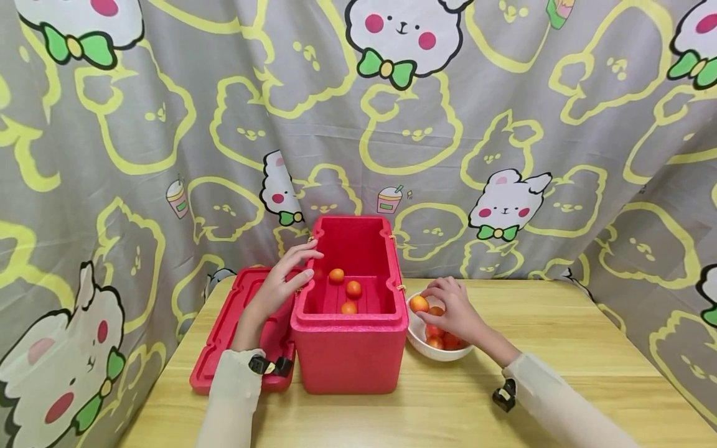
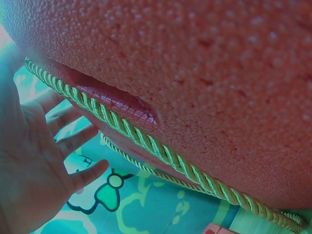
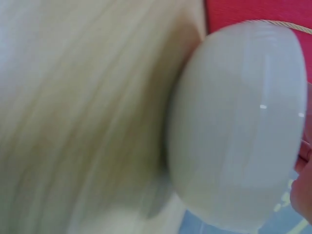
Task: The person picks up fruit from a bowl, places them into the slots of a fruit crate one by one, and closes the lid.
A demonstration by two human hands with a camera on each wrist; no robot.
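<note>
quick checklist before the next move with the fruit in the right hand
1. Grip: ok, the right hand pinches one orange fruit between thumb and fingers.
2. Fruit lifted clear of the white bowl: cannot tell, it shows over the bowl's near-box side.
3. Red box open: ok, its lid lies off to the left.
4. Room inside: ok, bare floor shows around the few fruits there.
5. Left hand clear of the opening: not ok, its fingertips reach the left rim.
</note>
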